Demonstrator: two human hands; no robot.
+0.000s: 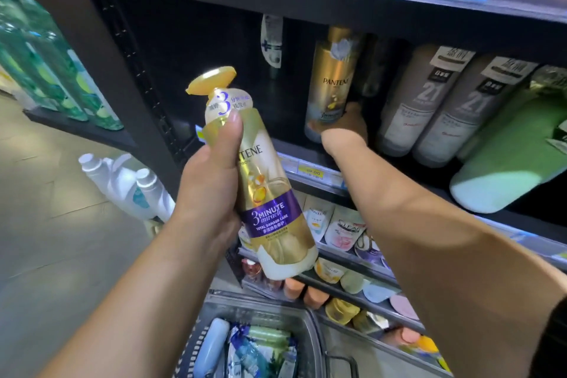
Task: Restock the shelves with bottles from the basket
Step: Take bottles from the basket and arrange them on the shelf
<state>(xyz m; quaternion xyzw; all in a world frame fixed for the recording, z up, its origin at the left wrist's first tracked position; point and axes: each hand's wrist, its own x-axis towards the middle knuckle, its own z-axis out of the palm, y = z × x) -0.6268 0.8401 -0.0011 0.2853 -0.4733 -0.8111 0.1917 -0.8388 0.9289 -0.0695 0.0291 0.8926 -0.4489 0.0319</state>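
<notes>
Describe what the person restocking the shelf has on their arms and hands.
Both forearms are bare, with no gloves, rings or watch visible on the left hand or the right hand. Only a dark sleeve edge shows, high on the right arm at the frame's lower right corner.

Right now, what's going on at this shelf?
A person is restocking shampoo. The right hand grips a gold Pantene bottle standing on the dark shelf, beside grey bottles. The left hand holds a second gold bottle in the air, cap up. The basket below holds more packs.
</notes>
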